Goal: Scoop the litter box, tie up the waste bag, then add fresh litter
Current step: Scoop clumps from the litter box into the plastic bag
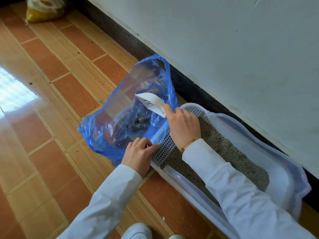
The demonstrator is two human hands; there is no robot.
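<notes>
A white litter box (279, 145) with grey litter (229, 152) lies along the wall, its grated step (165, 145) at the near end. An open blue plastic bag (110, 121) lies on the floor beside that step, with grey clumps (139, 122) at its bottom. My right hand (183, 125) grips the handle of a white slotted scoop (151, 101), whose empty blade is tipped over the bag's mouth. My left hand (139, 154) pinches the bag's near rim by the grate and holds it open.
A white wall with a dark skirting board (186, 83) runs right behind the box. The floor is orange tile (51, 135) with scattered litter grains. A yellow sack in a clear bag (43, 9) sits at the far left corner. My white shoe (138, 232) is at the bottom edge.
</notes>
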